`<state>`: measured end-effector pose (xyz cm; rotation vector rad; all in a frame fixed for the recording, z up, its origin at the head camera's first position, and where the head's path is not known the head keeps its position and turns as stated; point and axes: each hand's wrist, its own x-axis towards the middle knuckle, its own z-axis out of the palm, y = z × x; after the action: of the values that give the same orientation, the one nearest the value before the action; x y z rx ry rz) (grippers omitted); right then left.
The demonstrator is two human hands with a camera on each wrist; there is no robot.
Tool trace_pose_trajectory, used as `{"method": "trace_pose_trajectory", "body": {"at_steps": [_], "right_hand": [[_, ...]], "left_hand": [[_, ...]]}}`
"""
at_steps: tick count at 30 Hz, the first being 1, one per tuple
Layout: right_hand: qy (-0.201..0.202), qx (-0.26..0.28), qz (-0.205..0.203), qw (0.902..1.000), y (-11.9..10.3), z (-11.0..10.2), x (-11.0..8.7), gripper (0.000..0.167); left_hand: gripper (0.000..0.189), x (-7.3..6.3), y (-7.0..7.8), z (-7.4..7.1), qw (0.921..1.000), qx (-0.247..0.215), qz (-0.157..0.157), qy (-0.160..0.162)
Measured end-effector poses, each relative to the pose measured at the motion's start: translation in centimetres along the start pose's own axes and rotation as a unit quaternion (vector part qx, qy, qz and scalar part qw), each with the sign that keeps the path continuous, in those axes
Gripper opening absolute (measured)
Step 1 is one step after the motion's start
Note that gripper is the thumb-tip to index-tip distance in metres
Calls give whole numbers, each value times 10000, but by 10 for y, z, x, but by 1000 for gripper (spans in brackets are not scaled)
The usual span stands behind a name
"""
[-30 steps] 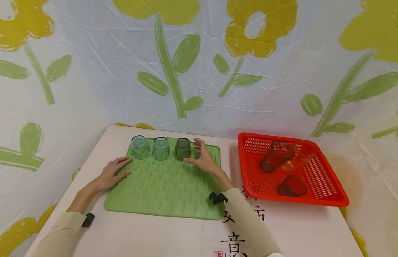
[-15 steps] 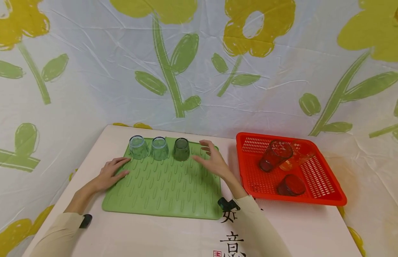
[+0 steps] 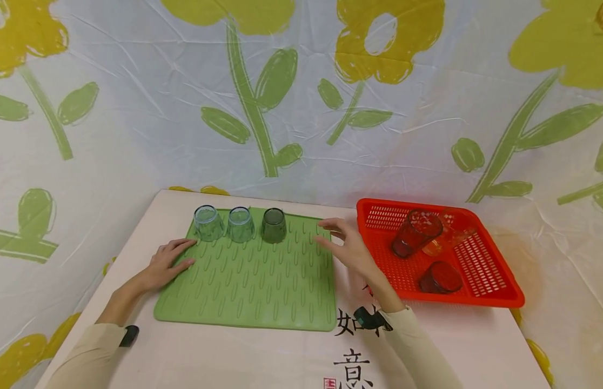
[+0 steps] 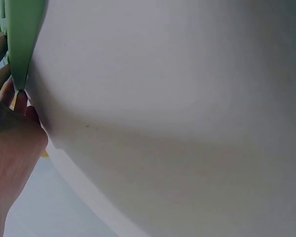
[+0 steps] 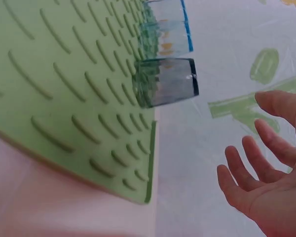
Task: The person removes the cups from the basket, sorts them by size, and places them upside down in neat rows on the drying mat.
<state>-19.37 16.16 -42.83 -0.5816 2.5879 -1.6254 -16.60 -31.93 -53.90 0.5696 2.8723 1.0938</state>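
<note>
On a green ridged mat point(image 3: 253, 292), a row of three drinking glasses stands along the far edge. Two are clear with blue rims, the left glass point(image 3: 209, 224) and the middle glass point(image 3: 241, 225); the third is a dark grey glass point(image 3: 274, 226). My left hand point(image 3: 161, 267) rests on the mat's left side, fingers extended, with fingertips at its edge in the left wrist view. Over the mat's right edge hovers my right hand point(image 3: 350, 251), thumb and fingers spread apart and nothing held. In the right wrist view the grey glass point(image 5: 167, 82) stands apart from its fingertips.
Right of the mat is a red plastic basket point(image 3: 452, 301). Inside lie a tall dark glass point(image 3: 416, 233), a clear glass point(image 3: 457, 235) behind it and a short dark glass point(image 3: 441, 277). A flower-printed cloth point(image 3: 185, 108) hangs behind the table.
My right hand has drawn away from the grey glass, moving right toward the basket, and the glass stays standing on the mat. My left hand keeps its place.
</note>
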Motion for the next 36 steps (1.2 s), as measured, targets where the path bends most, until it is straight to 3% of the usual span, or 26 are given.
{"method": "trace_pose_trajectory", "body": {"at_steps": [5,15,26,36], "right_hand": [[238,-128,177,9995,2,-16,-10,36],[519,-257,185,9982,13,-51,-30,35],[1055,-774,132,9913,24,-86,-56,32],[1657,-1601,198,9729,44,-116,-89,28]], "left_hand": [[51,-1,0,-1,10000,-3,4,34],[52,-1,2,-2,10000,31,-39,-14],[53,-3,6,-4,9999,-23,-76,-83],[52,0,3,2,10000,-1,65,31]]}}
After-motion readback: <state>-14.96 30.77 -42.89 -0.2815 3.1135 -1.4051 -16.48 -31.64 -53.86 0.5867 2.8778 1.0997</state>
